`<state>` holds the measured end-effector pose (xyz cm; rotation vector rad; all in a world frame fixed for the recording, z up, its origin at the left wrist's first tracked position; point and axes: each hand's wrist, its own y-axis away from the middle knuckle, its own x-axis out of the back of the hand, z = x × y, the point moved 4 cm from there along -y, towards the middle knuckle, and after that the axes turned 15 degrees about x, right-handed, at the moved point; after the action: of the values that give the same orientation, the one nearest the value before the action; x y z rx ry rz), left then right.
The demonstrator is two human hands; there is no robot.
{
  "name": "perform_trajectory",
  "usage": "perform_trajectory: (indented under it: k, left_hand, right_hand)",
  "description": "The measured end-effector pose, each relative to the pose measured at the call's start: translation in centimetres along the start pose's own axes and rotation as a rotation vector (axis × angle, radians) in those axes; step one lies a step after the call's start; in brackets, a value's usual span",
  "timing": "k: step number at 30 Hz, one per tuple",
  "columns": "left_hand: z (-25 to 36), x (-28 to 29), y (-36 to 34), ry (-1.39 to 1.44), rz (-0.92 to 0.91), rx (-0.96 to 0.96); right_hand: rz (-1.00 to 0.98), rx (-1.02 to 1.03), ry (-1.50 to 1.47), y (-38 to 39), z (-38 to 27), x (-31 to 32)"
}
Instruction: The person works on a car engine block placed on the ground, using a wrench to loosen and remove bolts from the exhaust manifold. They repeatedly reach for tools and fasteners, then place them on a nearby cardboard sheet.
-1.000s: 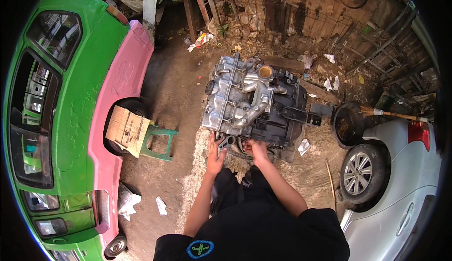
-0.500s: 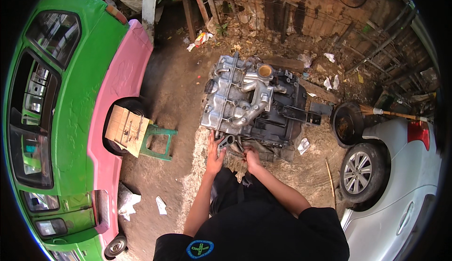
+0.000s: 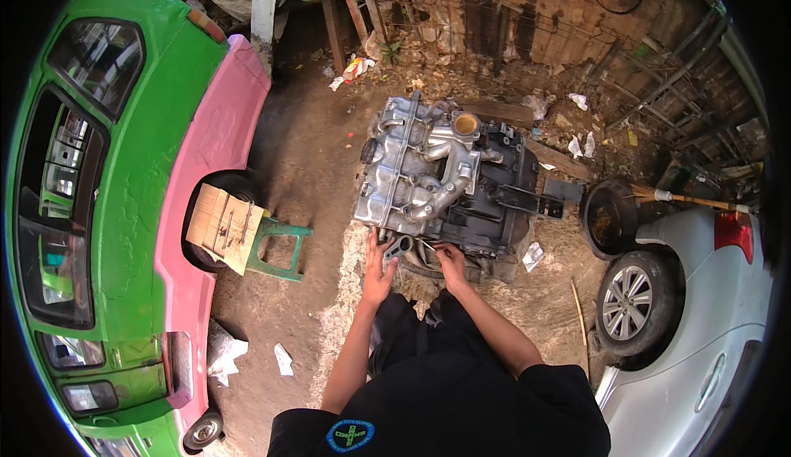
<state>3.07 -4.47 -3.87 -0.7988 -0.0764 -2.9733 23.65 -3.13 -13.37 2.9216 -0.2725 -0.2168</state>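
My two hands are apart, with a small gap between them, both at the near edge of the engine [image 3: 449,178], which sits on the ground just beyond my fingertips. My left hand [image 3: 377,271] is at its near left corner, fingers pointing forward and thumb beside a grey bracket [image 3: 400,248]; I can't tell whether the hand grips it or only touches it. My right hand [image 3: 450,265] is to the right of that bracket, fingertips pinched on a thin rod [image 3: 427,245], too small to tell its kind. Ahead of my hands, the engine's silver cover [image 3: 387,160] lies to the left and its black side [image 3: 507,201] to the right. Well to the left of my left hand stands a green stool [image 3: 297,253] with cardboard [image 3: 204,216] on it, and past that a green and pink van [image 3: 152,127]. To the right of my right hand lies a scrap of paper [image 3: 532,256], then, farther off, a black basin [image 3: 587,220] and a silver car [image 3: 709,292].
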Motion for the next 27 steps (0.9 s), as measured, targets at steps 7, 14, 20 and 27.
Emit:
perform_trajectory:
  k: [7,14,20,27]
  left_hand:
    - [0.2,0.0,0.0,-0.017,-0.005,0.02]
    - [0.2,0.0,0.0,0.003,-0.003,0.005]
    - [0.2,0.1,0.0,-0.027,-0.023,0.04]
    - [-0.1,0.0,0.1,-0.016,-0.029,0.053]
  right_hand:
    - [0.001,-0.041,-0.021,0.0,0.4,0.4]
    - [-0.099,0.18,0.269,-0.2,0.8,0.5]
    - [-0.097,0.099,0.314,0.0,0.9,0.4]
    - [-0.089,-0.154,0.139,-0.3,1.0,0.7]
